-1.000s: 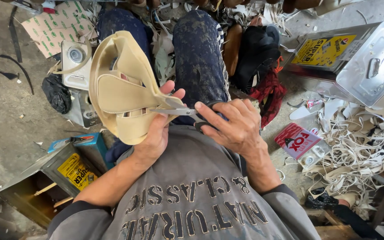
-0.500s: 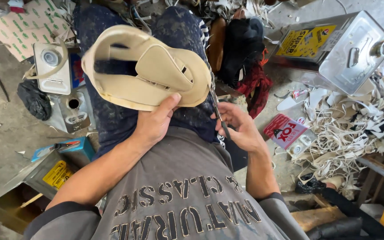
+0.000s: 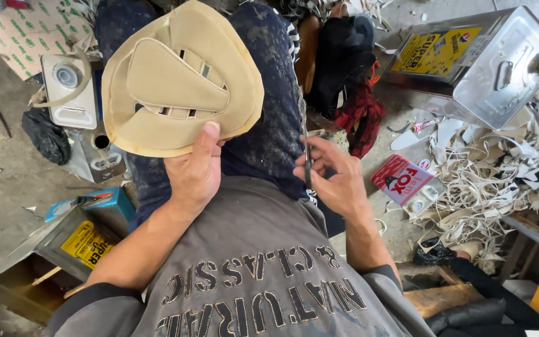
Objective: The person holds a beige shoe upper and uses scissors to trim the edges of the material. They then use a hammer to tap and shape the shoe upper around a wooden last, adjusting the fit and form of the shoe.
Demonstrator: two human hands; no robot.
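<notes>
Left hand: my left hand (image 3: 196,175) is up over the lap, thumb pressed flat on the near edge of the tan shoe upper (image 3: 179,81), fingers hidden behind it. It's clamped on that piece and holding it up off the knees.
Tan shoe upper: a rounded, stitched beige piece with a raised centre panel and dark slots showing through, tilted face-on to my camera, in front of the left knee of the dark speckled trousers (image 3: 269,118).
Right hand: my right hand (image 3: 335,178) sits just right of the lap, fingers curled in tight around a thin dark tool (image 3: 307,165). I see a slim metal shaft running up from the fist; I can't tell exactly what kind of tool it is.
Gap between hands: well apart, the tool not touching the upper.
Floor, right side: a heap of pale offcut strips (image 3: 500,175), a red and white packet (image 3: 403,178) just beside it, and a big square metal tin (image 3: 478,59) with a yellow label lying on its side.
Floor, left side: a second tin with a yellow label (image 3: 76,240) by my left elbow, and a small grey metal can (image 3: 70,90) behind the upper.
</notes>
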